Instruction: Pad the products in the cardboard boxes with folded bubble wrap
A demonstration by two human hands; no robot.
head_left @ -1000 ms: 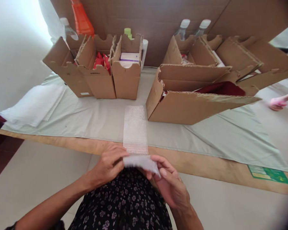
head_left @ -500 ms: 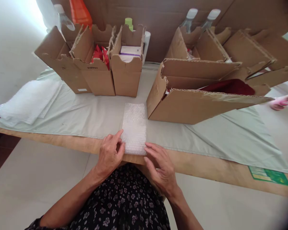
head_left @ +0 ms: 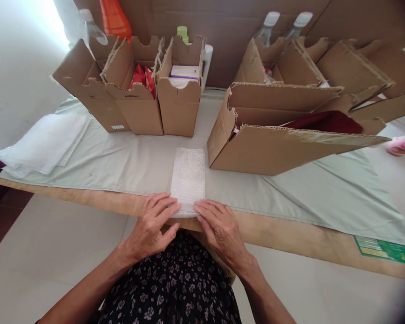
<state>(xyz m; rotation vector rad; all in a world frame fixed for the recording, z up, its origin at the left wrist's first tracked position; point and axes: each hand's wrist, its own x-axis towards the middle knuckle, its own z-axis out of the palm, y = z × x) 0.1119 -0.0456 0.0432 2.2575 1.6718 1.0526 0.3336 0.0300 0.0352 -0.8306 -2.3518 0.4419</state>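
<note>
Well, pale cloth (head_left: 290,193) covers most of a brown table (head_left: 266,229) above a tiled floor (head_left: 84,225). Bubble wrap (head_left: 188,168) lies near its front edge; left hand (head_left: 154,222) and right hand (head_left: 222,226), slightly apart, rest fingers on it, partly hiding its near end. Boxes (head_left: 256,153) conceal the white-capped bottles' (head_left: 266,35) lower parts.

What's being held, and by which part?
Left hand only rests fingers on the near end of the bubble wrap; whether the right hand pinches that end can't be told.
</note>
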